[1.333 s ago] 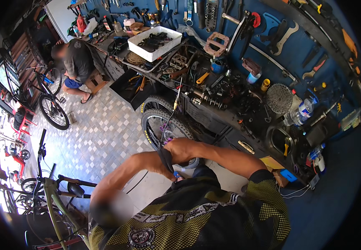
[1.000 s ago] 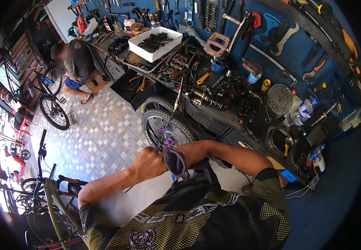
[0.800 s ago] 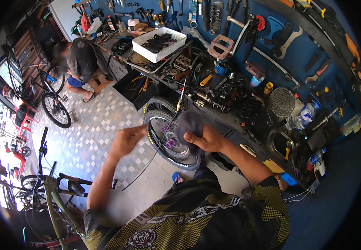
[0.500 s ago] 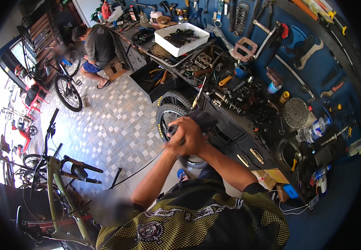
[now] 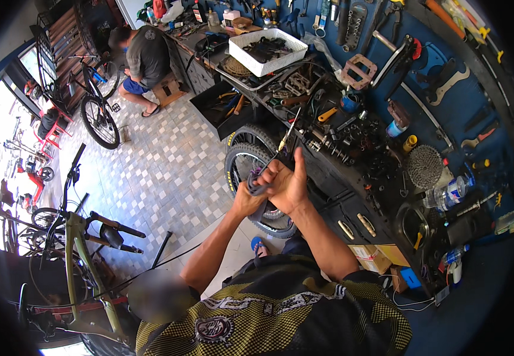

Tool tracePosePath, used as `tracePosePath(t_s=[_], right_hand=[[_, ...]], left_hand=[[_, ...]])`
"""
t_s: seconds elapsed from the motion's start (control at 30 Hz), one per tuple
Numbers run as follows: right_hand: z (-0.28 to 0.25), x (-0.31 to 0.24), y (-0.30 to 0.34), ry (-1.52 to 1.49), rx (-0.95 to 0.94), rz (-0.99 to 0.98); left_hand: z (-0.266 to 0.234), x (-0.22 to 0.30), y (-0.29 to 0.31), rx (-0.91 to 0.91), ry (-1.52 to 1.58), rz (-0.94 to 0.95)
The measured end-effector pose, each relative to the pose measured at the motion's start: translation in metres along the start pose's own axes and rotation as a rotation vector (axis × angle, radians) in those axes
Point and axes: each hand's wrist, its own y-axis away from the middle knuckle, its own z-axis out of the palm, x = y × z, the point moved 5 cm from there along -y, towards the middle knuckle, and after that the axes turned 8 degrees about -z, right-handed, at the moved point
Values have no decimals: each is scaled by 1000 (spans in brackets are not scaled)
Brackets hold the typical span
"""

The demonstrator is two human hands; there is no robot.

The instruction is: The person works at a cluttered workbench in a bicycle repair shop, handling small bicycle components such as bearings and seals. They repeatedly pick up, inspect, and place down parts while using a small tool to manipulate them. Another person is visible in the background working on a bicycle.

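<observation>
The left hand (image 5: pixel 247 202) grips a bunched grey cloth (image 5: pixel 257 189), held above two bicycle wheels (image 5: pixel 242 161) leaning by the workbench's (image 5: pixel 328 209) front edge. The right hand (image 5: pixel 288 185) is open, thumb raised, fingers loosely curled at the cloth.

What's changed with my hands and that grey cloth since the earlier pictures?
Your left hand, briefly apart from the grey cloth, has come in and grips it against your right hand, which has opened, thumb raised. The white basket stays on the workbench.
</observation>
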Motion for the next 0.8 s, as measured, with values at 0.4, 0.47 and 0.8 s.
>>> tracePosePath(t_s=[0.4,0.47,0.8], right_hand=[[40,-4,-5,225,-276,-310],[51,-2,-2,91,-330,-262],[18,13,-5,193,-287,25]], left_hand=[[16,60,-26,373,390,-176],[-5,55,-31,282,316,-283],[-52,39,-47,437,37,320]])
